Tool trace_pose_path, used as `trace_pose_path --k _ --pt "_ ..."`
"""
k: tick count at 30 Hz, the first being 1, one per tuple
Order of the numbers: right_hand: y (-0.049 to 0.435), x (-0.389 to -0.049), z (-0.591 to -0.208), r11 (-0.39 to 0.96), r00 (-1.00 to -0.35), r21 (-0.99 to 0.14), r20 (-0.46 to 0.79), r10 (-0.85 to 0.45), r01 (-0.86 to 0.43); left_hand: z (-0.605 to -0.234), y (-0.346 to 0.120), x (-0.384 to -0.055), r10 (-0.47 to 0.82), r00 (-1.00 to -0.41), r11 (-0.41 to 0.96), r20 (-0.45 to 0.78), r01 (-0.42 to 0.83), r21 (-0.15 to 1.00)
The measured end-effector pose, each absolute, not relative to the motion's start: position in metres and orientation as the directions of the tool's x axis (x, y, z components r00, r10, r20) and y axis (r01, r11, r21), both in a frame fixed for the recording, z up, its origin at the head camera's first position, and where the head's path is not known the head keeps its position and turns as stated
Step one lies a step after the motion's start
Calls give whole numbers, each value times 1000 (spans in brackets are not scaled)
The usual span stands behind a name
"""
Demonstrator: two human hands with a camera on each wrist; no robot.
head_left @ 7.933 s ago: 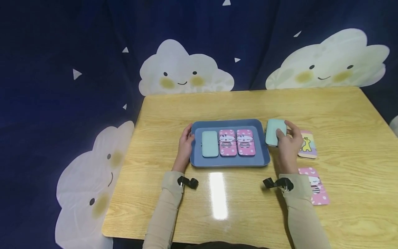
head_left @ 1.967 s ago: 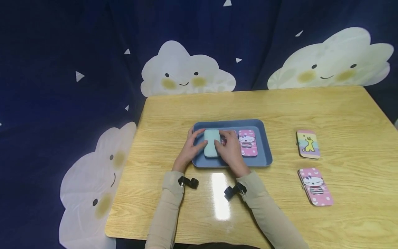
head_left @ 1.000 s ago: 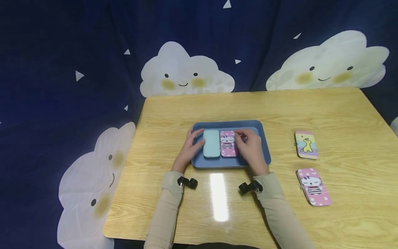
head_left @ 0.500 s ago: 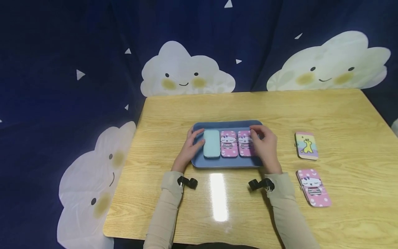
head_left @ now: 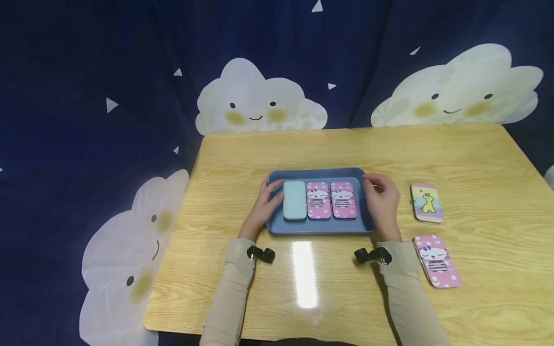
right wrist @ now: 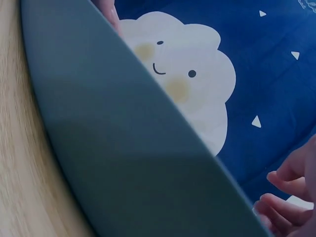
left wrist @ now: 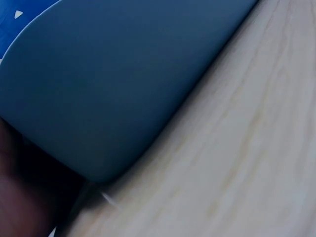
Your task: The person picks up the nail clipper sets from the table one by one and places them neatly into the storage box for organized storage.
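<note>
A blue tray (head_left: 320, 227) holds a row of small flat tins. At its left is a mint-green tin (head_left: 295, 200), then a pink cat tin (head_left: 318, 190) and another pink cat tin (head_left: 344, 190). My left hand (head_left: 259, 209) rests over the tray's left rim, thumb and forefinger reaching inside to the mint tin's left edge. Its other fingers are partly hidden behind the rim. By the right rim is my right hand (head_left: 384, 206), loosely bent and holding nothing; its fingers (right wrist: 286, 185) show beside the tray wall in the right wrist view.
On the wooden table (head_left: 346, 298), right of the tray, lie a pastel giraffe tin (head_left: 427, 203) and a pink cat tin (head_left: 438, 262). A dark blue curtain (head_left: 268, 29) with smiling clouds hangs behind the table and to the left.
A mint tin in my right hand went to the mint tin's spot in the tray, where only one shows. The right hand then moved right across the pink tins to the rim.
</note>
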State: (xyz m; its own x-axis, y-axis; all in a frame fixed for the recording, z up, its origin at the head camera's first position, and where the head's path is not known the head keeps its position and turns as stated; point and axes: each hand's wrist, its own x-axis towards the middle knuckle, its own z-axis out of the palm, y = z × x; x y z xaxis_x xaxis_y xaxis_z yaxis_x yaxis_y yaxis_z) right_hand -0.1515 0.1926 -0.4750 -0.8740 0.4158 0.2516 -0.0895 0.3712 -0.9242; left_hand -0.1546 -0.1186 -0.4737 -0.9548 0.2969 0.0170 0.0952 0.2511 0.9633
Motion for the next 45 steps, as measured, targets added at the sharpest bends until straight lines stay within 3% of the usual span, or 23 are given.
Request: trace_pose_path --k 5,15,22,25,29,38,45 --pt "199 -151 -477 286 -867 -958 122 484 25 -473 -118 -154 291 -957 250 7 83 965" --pt "211 -148 -487 172 -875 -976 -39 483 138 -473 -118 -155 290 -957 256 0 78 964" --pt "222 -142 -495 274 -881 -949 -8 472 155 -474 -118 -154 297 -955 252 4 83 964" --pt "226 -139 -496 326 -885 -930 1 465 170 -492 -119 -159 275 -961 244 13 83 966" --pt "230 -133 -491 342 -898 -916 -43 439 211 -513 -120 -168 242 -970 239 26 86 967" --pt "236 -123 -481 386 -900 -892 -50 433 235 -513 -121 -171 247 -968 239 39 100 966" --pt "251 -112 -471 586 -890 -769 48 453 257 -512 -121 -170 252 -967 243 36 100 965"
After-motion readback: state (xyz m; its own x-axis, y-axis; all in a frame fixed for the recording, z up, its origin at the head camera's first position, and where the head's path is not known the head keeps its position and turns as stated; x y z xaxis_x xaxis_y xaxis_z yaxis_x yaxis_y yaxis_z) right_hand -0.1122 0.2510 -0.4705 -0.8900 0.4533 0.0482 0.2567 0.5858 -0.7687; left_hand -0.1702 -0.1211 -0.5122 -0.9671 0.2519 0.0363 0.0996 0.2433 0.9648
